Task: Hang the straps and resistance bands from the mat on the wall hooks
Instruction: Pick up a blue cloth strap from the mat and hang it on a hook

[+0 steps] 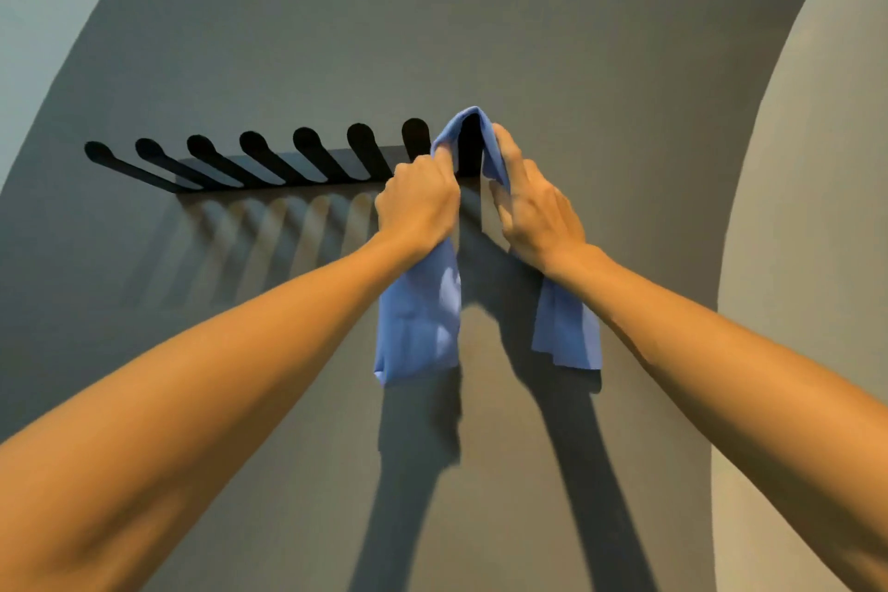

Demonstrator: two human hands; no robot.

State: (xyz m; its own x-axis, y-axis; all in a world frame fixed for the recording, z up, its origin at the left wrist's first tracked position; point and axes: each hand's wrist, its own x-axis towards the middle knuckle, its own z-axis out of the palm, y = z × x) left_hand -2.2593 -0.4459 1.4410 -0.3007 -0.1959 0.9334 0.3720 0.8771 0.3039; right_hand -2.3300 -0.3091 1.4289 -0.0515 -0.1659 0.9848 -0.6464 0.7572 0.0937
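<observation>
— Where is the blue band (418, 317) now?

— It lies over the rightmost hook (470, 149) of the black rack (269, 168); its two ends hang down the wall, one on each side.

— And the hands?

— Both arms reach up. The left hand (417, 202) holds the left part in a closed grip; the right hand (533, 212) holds the right part just beside the hook.

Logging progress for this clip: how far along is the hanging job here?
Done: nothing visibly; the seven black hooks left of the hands are bare. In hand: the blue band is draped over the rightmost hook, left hand gripping one side, right hand on the other. Left: release; the mat is out of view.
</observation>
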